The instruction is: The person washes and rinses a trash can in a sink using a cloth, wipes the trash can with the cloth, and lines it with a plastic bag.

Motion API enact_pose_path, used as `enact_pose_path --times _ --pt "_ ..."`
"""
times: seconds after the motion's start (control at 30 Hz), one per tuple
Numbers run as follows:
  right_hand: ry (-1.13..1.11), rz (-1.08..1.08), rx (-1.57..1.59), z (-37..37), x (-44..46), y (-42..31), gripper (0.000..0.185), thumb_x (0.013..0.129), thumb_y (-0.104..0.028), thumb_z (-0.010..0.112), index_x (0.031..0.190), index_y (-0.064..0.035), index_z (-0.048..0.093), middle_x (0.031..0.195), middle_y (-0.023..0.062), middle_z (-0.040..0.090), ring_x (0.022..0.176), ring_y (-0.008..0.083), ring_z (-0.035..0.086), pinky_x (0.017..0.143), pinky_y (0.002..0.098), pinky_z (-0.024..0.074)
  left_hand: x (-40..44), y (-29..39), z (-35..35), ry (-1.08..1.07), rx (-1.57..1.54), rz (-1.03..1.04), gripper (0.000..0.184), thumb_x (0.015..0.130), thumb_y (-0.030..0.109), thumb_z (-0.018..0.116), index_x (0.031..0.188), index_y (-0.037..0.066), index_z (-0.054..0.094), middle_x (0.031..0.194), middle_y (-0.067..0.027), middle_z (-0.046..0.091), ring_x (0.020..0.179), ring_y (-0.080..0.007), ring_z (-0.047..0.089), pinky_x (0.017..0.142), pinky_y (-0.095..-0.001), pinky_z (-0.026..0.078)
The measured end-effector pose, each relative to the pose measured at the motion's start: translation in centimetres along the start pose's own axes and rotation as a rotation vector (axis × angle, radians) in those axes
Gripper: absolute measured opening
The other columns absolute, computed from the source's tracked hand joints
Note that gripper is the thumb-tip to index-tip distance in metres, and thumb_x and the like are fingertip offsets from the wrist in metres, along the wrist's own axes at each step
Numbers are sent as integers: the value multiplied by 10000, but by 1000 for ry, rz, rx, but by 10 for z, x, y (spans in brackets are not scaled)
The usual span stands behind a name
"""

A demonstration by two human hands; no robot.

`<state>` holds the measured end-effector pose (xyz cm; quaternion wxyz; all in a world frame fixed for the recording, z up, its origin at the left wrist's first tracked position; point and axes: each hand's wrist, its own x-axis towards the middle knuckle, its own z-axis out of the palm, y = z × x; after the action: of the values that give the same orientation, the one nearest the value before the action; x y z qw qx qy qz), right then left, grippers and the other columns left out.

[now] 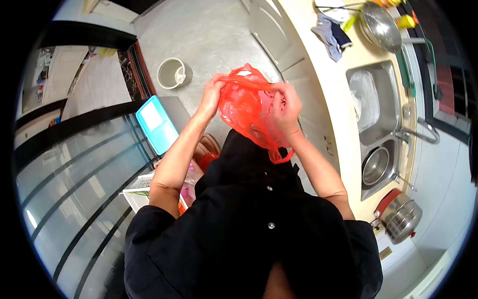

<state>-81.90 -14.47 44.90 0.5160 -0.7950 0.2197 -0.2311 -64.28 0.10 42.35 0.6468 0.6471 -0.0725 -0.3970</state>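
A red plastic bag [242,107] hangs in front of my body, held between both hands. My left hand [214,93] grips the bag's rim on the left side, fingers closed on the plastic. On the right side, my right hand [286,110] is closed on the bag's edge and slightly blurred. One loop of the bag dangles below my right hand. Some dark marks show on the plastic near my right fingers. What lies inside the bag, if anything, I cannot make out.
A white bucket [172,73] stands on the grey floor ahead. To my left is a box with a blue lid [155,124]. Along the right runs a counter [318,74] with a double sink [383,102], a metal bowl [381,26], cloths [328,37] and a steel pot [402,218].
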Motion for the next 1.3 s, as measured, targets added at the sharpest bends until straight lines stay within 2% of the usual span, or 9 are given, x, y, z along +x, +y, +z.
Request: enact_pose_path --times 0.13,0.23,0.33,0.47,0.63,0.83,0.97,1.07,1.3 --pt "-208 -10 -29 83 -3 45 260 825 -10 478 1084 -4 492 1075 203 528 1057 321 492 890 401 390 -13 35 17 -58 -149 42 351 790 -15 367 1099 -2 532 1026 -85 575 1014 -179 523 903 -284 406" --pt "-230 723 658 132 9 94 274 838 -68 480 1107 -20 503 1093 173 542 1075 298 493 902 382 392 -16 52 29 -169 1 131 354 739 -53 385 1027 17 579 1030 -75 572 1036 -183 492 948 -290 358" --pt "-453 725 652 146 36 95 298 849 -104 485 1138 -32 494 1107 148 545 1086 273 490 912 367 392 -7 70 6 -489 222 277 306 706 -72 409 907 20 619 1057 -84 556 1031 -195 467 976 -298 313" --pt "-678 533 374 159 79 106 334 863 -151 493 1180 -47 483 1126 115 550 1101 240 488 924 346 393 -14 109 -27 -461 251 239 271 710 -71 436 870 16 637 1060 -102 525 1043 -221 457 968 -313 318" --pt "-781 112 -471 151 127 115 382 880 -211 501 1233 -67 468 1150 73 556 1119 198 484 940 320 393 -20 105 -71 -94 685 151 317 705 -14 552 1004 46 638 1095 -144 499 1067 -309 485 926 -347 387" --pt "-1009 693 527 155 160 63 427 871 -220 542 1251 -48 456 1141 73 569 1116 178 496 953 295 392 -25 36 -166 700 1016 116 419 712 22 551 1122 105 584 1126 -240 477 799 -402 580 696 -445 494" --pt "-1080 869 518 231 159 100 428 866 -223 551 1245 -44 462 1133 71 574 1102 176 505 948 293 397 -32 -46 -205 211 1332 -139 396 740 61 544 1134 95 549 1174 -233 426 747 -398 592 641 -464 498" --pt "-1096 918 392 288 160 128 430 863 -225 559 1240 -41 466 1127 71 578 1092 175 512 944 292 401 -33 -49 -267 591 1087 -109 396 744 72 539 1138 100 530 1162 -221 436 745 -397 591 640 -459 499" --pt "-1157 987 181 372 164 212 434 855 -229 576 1229 -33 476 1113 69 587 1068 172 528 934 288 409 6 -50 -384 583 959 -149 468 709 69 588 1163 113 482 1103 -225 454 818 -419 573 686 -478 487"
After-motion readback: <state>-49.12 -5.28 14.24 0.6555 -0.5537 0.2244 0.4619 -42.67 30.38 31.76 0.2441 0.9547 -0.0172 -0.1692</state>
